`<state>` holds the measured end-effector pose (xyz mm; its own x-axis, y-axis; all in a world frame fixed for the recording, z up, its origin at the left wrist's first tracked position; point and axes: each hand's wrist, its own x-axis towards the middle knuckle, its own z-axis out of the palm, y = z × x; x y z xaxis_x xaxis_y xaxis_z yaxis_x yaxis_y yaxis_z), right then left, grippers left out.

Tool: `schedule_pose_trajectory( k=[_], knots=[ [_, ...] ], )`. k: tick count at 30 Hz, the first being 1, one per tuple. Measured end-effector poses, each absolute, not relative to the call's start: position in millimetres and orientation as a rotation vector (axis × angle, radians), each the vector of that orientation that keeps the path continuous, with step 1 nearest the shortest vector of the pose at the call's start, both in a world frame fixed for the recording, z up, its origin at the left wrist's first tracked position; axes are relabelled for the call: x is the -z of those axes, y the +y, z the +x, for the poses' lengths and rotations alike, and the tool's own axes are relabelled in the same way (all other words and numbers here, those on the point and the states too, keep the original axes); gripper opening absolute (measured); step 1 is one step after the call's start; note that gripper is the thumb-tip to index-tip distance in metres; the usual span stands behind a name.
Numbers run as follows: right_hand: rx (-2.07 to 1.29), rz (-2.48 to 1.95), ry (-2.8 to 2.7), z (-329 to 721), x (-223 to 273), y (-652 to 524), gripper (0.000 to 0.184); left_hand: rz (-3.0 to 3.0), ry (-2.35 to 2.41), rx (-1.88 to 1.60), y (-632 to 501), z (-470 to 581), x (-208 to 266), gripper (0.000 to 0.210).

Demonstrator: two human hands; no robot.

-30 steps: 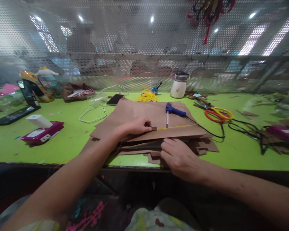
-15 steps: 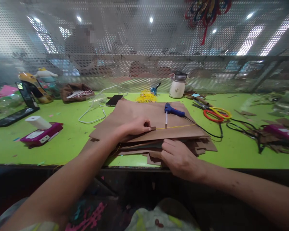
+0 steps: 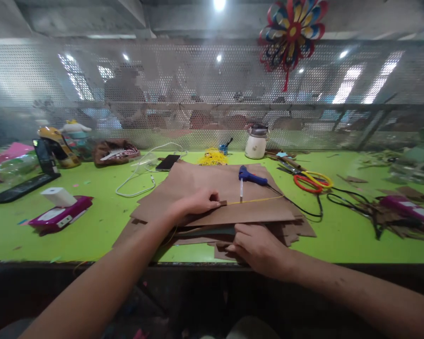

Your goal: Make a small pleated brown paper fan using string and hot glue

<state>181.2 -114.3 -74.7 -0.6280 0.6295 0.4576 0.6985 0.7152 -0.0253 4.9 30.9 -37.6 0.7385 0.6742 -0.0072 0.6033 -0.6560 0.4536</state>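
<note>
My left hand [image 3: 200,202] rests on a stack of brown kraft paper sheets [image 3: 201,179]. Its thumb and fingertips pinch a small brown paper piece [image 3: 223,203] with a yellow string [image 3: 259,200] running right from it. At the stack's front edge, my right hand [image 3: 259,247] has curled fingers, its thumb above a loose brown paper scrap [image 3: 221,253]; what the fingers hold, if anything, is hidden. A blue hot glue gun [image 3: 251,176] lies on the top sheet, its white glue stick [image 3: 241,188] pointing towards me.
Scissors with red and yellow handles [image 3: 311,181] and black cables lie right of the stack. Behind it are a phone [image 3: 167,162], yellow shredded strands [image 3: 214,157] and a white jar [image 3: 256,143]. A purple power strip [image 3: 60,215] sits left. Perforated mesh [image 3: 183,122] borders the table's back.
The camera view has tilted upward, so everything sits lower in the picture. My right thumb now reaches out to the left, towards the paper scrap. My left hand keeps its pinch.
</note>
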Motion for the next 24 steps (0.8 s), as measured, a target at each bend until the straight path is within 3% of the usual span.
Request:
schedule_pose_trajectory(
  k=[7, 13, 18, 24],
  knots=[
    [0.135, -1.055, -2.541, 187, 68, -118, 0.022, 2.540, 0.964, -0.202, 33, 5, 39, 0.025],
    [-0.111, -1.143, -2.459, 192, 63, -131, 0.011, 2.533, 0.958, -0.213, 34, 6, 41, 0.023],
    [0.046, -1.268, -2.385, 184, 68, -141, 0.016, 2.510, 0.971, -0.230, 34, 7, 42, 0.020],
    [0.152, -0.969, -2.282, 185, 72, -139, 0.018, 2.520, 0.983, -0.239, 30, 8, 39, 0.020]
  ],
)
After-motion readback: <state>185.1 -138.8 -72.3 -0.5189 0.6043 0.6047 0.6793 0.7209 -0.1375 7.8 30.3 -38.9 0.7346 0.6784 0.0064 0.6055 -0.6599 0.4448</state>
